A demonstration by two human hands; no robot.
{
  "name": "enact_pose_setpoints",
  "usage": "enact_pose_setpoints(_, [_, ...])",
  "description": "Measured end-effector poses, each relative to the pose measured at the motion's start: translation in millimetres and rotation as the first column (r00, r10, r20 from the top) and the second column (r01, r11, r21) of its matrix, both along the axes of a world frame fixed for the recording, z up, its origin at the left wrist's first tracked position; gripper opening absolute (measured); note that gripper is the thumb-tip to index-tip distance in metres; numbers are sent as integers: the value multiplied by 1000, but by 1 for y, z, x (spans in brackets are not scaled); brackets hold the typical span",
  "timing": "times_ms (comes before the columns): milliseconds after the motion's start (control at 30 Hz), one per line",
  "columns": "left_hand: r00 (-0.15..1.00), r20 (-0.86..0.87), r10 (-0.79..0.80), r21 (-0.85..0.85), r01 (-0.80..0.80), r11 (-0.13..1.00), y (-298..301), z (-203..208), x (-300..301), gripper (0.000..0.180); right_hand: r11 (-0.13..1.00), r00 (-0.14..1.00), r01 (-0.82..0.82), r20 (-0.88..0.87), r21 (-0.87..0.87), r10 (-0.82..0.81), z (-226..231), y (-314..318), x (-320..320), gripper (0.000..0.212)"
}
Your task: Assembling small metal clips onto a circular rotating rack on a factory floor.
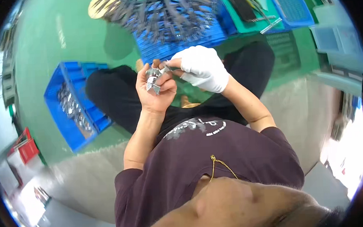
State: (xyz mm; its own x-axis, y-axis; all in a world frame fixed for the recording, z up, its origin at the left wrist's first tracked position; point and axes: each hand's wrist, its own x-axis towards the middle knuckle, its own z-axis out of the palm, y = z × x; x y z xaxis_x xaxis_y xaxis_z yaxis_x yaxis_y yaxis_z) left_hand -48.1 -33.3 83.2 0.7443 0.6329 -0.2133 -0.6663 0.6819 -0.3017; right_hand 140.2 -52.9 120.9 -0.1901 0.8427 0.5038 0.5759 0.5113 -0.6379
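In front of my body, between my knees, my left hand [154,97] is bare, its palm turned up and its fingers curled round a small bent part of shiny sheet metal [151,85]. My right hand [203,69] wears a white glove that leaves the fingertips bare. Its thumb and fingers close in a pinch at the upper right end of the same metal part. Whether they grip that part or a smaller piece beside it cannot be made out. Just beyond both hands is a blue crate [157,51] under a heap of thin dark strip-like pieces [170,15].
On my left stands a blue divided bin [62,127] holding many shiny metal parts [71,106]. At the far right are a green tray [236,25] with a black object [241,6], and a blue basket [304,18]. My black-trousered legs [114,98] flank the hands.
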Motion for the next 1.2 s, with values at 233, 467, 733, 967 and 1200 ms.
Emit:
enact_pose_setpoints(233, [981,-24,-191,20,191,981,1,-22,60,29,953,979,191,20,237,-201,-28,-23,47,35])
enact_pose_setpoints(467, [957,-85,-277,10,279,960,11,-32,93,30,915,935,355,-91,190,-344,-39,-21,68,24])
enact_pose_setpoints(733, [800,-568,-195,90,295,951,45,-22,130,25,825,774,543,-289,-154,-563,-43,22,119,6])
enact_pose_setpoints(967, [668,-744,2,147,162,976,68,-13,182,26,868,848,495,-235,35,-475,-53,57,143,7])
enact_pose_setpoints(1200, [579,-797,172,175,-51,983,76,-11,222,26,823,831,557,-80,115,-551,-52,71,149,8])
